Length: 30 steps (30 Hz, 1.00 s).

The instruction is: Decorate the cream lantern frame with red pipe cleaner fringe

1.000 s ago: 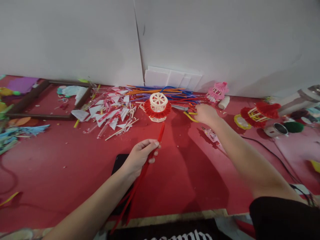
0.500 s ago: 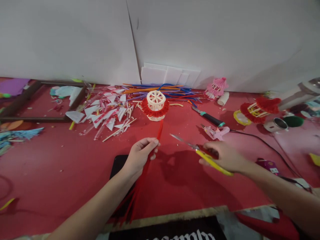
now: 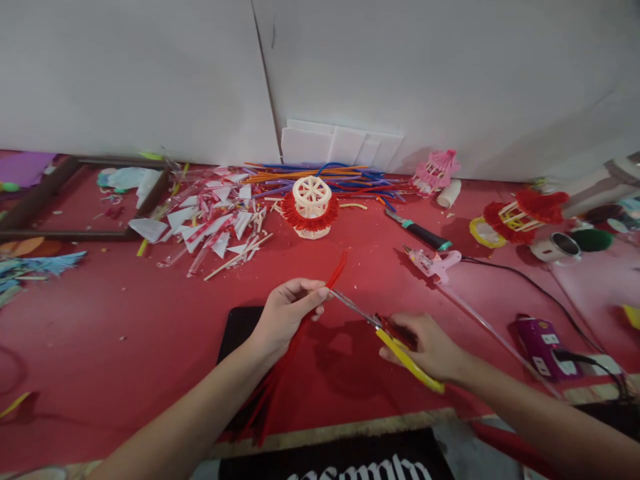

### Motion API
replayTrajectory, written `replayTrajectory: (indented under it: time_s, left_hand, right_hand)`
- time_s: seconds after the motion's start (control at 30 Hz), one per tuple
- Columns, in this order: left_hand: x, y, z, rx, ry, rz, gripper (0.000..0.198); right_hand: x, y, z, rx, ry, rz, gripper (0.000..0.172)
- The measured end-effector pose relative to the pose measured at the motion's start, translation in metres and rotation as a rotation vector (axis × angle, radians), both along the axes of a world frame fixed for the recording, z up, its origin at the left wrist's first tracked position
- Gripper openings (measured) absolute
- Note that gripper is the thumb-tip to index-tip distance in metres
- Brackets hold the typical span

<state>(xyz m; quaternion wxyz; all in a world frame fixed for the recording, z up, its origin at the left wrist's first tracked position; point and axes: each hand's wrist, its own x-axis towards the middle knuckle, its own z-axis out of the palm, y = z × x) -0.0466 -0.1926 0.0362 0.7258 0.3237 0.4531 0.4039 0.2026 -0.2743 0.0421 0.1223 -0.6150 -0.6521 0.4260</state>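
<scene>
Between thumb and fingers, my left hand (image 3: pixel 293 310) pinches a bundle of red pipe cleaners (image 3: pixel 339 268). Their tips stick out past the fingers, and the long ends hang toward the table's front edge. My right hand (image 3: pixel 423 343) is wrapped round yellow-handled scissors (image 3: pixel 407 360). The blades reach left to the red bundle beside my left fingertips; whether they touch it I cannot tell. Farther back stands a small cream lattice lantern (image 3: pixel 313 193) of sticks with a fuzzy red band (image 3: pixel 311 220) around it.
A pink glue gun (image 3: pixel 435 262), a utility knife (image 3: pixel 420 231) and a purple power strip (image 3: pixel 543 343) lie to the right. Coloured pipe cleaners (image 3: pixel 300 177) and wrapped pieces (image 3: pixel 200 220) lie at the back. A dark phone (image 3: pixel 237 330) is under my left arm. Another red lantern (image 3: pixel 523 217) lies far right.
The scissors in my right hand have moved left and down, bringing their blades to the red bundle. My left hand has shifted slightly right, with the bundle's tips now leaning right.
</scene>
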Motion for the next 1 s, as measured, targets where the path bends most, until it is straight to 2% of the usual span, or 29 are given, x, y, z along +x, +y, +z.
replayTrajectory:
  time_s: [0.27,0.57,0.77,1.0]
  left_hand:
    - [-0.004,-0.001,0.0,0.035,0.003,-0.038,0.056]
    - [-0.004,0.0,0.001,0.085,0.043,-0.121,0.052]
    - [-0.004,-0.001,0.002,0.055,0.093,-0.172,0.054]
    - [0.001,-0.006,-0.003,0.015,0.175,-0.174,0.05]
  right_hand:
    - [-0.002,0.0,-0.003,-0.098,0.042,-0.014,0.051]
    - [0.004,-0.005,-0.008,-0.142,0.028,-0.016,0.055]
    - [0.007,-0.007,-0.004,-0.155,0.008,0.068,0.054]
    - [0.003,-0.013,-0.008,-0.124,-0.085,0.08,0.057]
